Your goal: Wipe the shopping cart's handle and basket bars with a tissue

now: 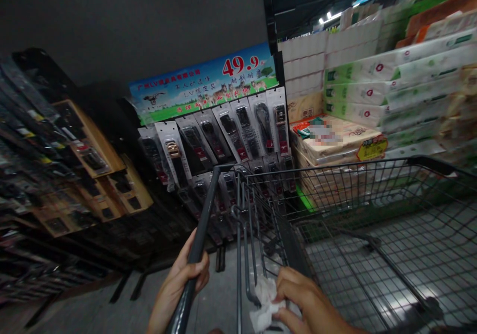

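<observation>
My left hand is wrapped round the dark grey handlebar of a wire shopping cart, which slants up from the bottom of the view. At the bottom centre, my right hand pinches a crumpled white tissue against the wire bars at the cart's handle end. The cart's mesh basket stretches off to the right, and the floor shows through its wires. Nothing can be seen lying in the part of the basket in view.
Packaged belts hang ahead under a blue and green price sign. More packaged goods hang at the left, partly blurred. Tissue packs are stacked at the right, beyond the cart. Grey floor shows below.
</observation>
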Available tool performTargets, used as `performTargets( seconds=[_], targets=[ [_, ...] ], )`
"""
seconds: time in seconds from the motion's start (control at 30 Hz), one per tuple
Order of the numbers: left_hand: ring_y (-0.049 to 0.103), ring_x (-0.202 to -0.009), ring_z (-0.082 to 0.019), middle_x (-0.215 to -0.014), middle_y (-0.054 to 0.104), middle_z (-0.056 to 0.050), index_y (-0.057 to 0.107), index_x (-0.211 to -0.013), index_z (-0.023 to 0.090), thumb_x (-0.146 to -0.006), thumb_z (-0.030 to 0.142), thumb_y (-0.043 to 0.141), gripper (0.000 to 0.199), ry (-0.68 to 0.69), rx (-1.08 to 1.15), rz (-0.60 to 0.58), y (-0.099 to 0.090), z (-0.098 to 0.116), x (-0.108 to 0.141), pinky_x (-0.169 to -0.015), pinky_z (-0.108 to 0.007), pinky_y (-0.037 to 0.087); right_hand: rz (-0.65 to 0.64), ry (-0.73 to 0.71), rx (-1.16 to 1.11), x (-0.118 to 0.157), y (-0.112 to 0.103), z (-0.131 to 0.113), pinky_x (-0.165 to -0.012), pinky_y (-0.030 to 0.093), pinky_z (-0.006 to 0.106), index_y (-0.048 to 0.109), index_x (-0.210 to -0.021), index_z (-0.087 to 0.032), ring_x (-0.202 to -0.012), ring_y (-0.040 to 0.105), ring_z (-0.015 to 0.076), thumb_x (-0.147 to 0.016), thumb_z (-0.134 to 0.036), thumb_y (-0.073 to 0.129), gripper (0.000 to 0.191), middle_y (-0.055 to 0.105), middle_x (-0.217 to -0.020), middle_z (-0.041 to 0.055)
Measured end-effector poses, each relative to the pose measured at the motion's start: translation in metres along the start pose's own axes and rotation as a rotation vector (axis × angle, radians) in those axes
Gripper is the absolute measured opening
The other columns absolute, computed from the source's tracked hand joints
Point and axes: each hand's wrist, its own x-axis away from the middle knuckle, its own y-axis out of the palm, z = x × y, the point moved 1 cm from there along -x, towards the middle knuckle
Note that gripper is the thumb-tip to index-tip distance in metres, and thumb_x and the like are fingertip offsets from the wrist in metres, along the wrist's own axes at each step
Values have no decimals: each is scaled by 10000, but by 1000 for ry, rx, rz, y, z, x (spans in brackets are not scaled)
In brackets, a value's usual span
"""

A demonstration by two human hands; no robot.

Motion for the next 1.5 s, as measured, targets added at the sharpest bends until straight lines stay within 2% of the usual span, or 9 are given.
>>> performTargets(
  seconds=[0.13, 0.27, 0.43, 0.57, 0.67, 0.77, 0.87, 1.3, 1.5],
  targets=[
    [375, -426, -68, -589, 519, 57, 182, -1453, 151, -735, 147, 614, 838, -1, -7, -3, 0, 0, 0, -432, -219, 264, -18, 81, 64, 2, -22, -11, -721, 423, 271, 574, -749, -192, -852, 560, 176, -664, -62, 553, 157, 600, -897, 50],
    [389, -419, -69, -596, 526, 47, 187, -1458, 157, -730, 165, 634, 854, 8, -4, -10, -1, -1, -1, -423, -221, 252, 8, 156, -67, 1, -37, -26, -678, 422, 258, 562, -705, -198, -762, 552, 157, -627, -84, 557, 139, 583, -822, 23],
    [393, -415, -78, -591, 523, 52, 174, -1472, 190, -719, 167, 645, 888, 2, -6, -14, -5, -3, -3, -419, -230, 264, -58, 339, -334, -11, -18, -34, -585, 389, 226, 615, -763, -208, -670, 541, 139, -614, -123, 580, 175, 571, -693, -18],
    [375, -400, -69, -568, 526, 63, 130, -1464, 159, -715, 171, 634, 904, 3, 3, -31, -6, -4, -5, -401, -218, 237, 17, 414, -429, -28, 1, -34, -560, 383, 215, 597, -753, -185, -642, 546, 129, -637, -116, 557, 141, 555, -661, -22],
    [359, -396, -62, -559, 521, 66, 120, -1460, 152, -715, 157, 619, 896, 3, 11, -38, -6, -5, -6, -397, -213, 223, 85, 318, -346, -35, 2, -39, -586, 405, 230, 613, -752, -181, -664, 564, 138, -681, -135, 564, 97, 582, -690, -2],
    [366, -401, -60, -572, 524, 58, 139, -1457, 149, -727, 151, 603, 866, 9, 16, -38, -5, -4, -5, -407, -214, 234, 94, 70, -224, -32, -3, -40, -653, 424, 245, 627, -773, -175, -746, 579, 150, -706, -123, 570, 102, 605, -787, 33],
    [385, -413, -64, -584, 528, 52, 155, -1454, 150, -739, 152, 600, 843, 8, 20, -28, -4, -3, -3, -420, -218, 252, 41, -60, -154, -26, -5, -33, -642, 417, 239, 616, -786, -179, -758, 572, 145, -714, -84, 555, 134, 591, -821, 42],
    [374, -431, -72, -589, 512, 57, 180, -1460, 179, -737, 156, 611, 843, -2, -3, -24, -1, 0, -1, -438, -234, 244, -17, 51, -74, -16, -14, -10, -661, 401, 248, 548, -745, -193, -754, 549, 147, -702, -57, 513, 147, 552, -786, 5],
    [367, -428, -69, -587, 515, 59, 169, -1455, 158, -735, 149, 615, 847, 10, -14, -29, 0, 0, -1, -430, -229, 246, 117, 329, 11, -6, -9, 18, -727, 415, 285, 558, -716, -196, -802, 563, 176, -639, -36, 500, 186, 584, -786, 11]
  ],
)
